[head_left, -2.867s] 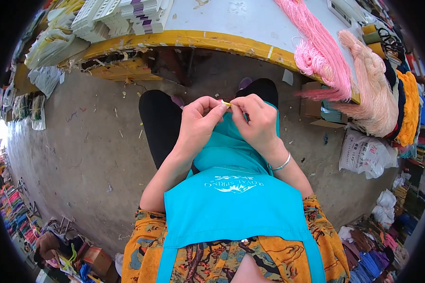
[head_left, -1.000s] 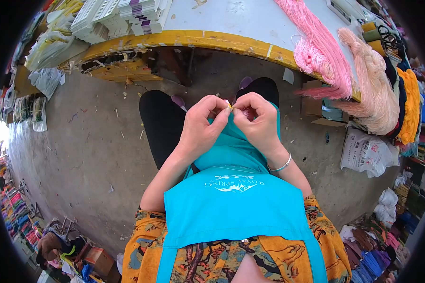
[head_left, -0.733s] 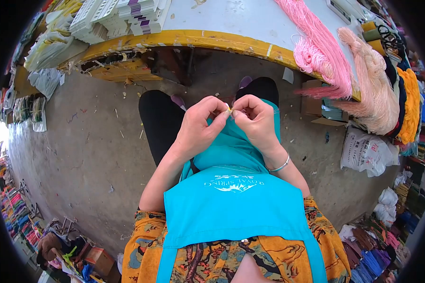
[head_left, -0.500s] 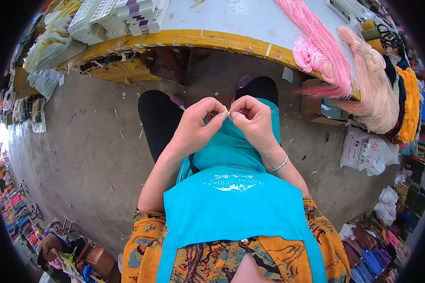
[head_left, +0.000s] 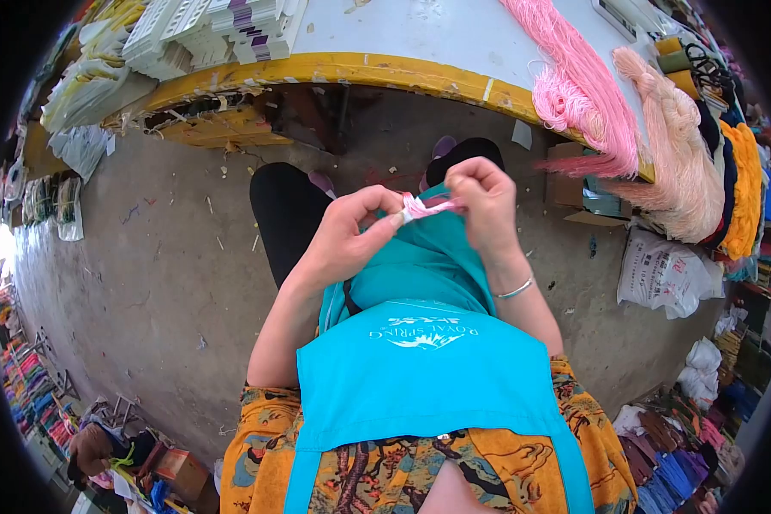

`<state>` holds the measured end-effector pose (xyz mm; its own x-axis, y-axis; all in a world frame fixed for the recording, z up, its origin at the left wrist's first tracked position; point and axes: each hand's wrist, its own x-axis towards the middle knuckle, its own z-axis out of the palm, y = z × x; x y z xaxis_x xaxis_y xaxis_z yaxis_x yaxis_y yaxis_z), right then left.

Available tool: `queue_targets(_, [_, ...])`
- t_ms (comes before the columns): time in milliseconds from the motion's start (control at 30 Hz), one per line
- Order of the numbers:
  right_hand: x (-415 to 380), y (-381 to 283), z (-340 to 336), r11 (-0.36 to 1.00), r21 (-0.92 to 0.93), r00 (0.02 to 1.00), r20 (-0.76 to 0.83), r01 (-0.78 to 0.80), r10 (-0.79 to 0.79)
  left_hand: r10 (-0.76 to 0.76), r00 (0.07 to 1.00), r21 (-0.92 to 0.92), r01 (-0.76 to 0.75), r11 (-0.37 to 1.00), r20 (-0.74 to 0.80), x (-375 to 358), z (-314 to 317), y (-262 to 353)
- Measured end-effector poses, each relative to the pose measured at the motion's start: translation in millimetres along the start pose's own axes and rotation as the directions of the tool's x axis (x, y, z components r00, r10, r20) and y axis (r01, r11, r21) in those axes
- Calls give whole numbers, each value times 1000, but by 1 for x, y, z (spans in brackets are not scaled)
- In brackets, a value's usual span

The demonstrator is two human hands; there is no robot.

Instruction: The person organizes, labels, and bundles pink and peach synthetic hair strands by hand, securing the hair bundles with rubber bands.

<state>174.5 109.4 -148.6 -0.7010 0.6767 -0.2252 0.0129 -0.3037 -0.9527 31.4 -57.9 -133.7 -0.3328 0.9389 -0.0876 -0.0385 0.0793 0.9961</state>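
Note:
Above my lap, my left hand (head_left: 357,230) pinches one end of a small pink and white strand bundle (head_left: 421,208) between thumb and forefinger. The other end is gripped by my right hand (head_left: 486,206), which has a bracelet at the wrist. The bundle stretches between the two hands and looks twisted, with a white piece at the left fingertips. Beneath them lies the turquoise apron (head_left: 428,360) over my lap.
A white table (head_left: 428,38) with a yellow edge runs across the front. Pink thread hanks (head_left: 587,94) and peach hanks (head_left: 677,146) hang over its right side. White card stacks (head_left: 248,30) stand at its left. A white plastic bag (head_left: 668,274) sits on the floor at right.
My right hand has moved right and slightly up, away from my left hand. More of the pink and white bundle now shows between them.

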Motion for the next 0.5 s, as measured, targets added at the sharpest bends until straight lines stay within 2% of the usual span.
queue_targets(67, [2, -13, -7, 983, 166, 997, 39, -77, 71, -79, 996, -107, 75, 991, -32, -1, -2, -3])
queue_targets(100, [1, -16, -8, 984, 136, 989, 114, -112, 97, -80, 996, -106, 76, 991, -32, -2, -1, -3])
queue_targets(200, [-6, -29, 2, 982, 143, 983, 151, -127, 105, -95, 992, -200, 78, 977, -81, 3, 5, -4])
queue_targets(333, [-13, -21, 11, 997, 71, 988, 152, -37, 26, -70, 989, -239, 37, 970, -132, 3, 9, -2])
queue_targets(500, [-16, -15, 16, 999, 41, 990, 142, -15, 9, -8, 992, -222, -20, 975, -126, 3, 6, -6])
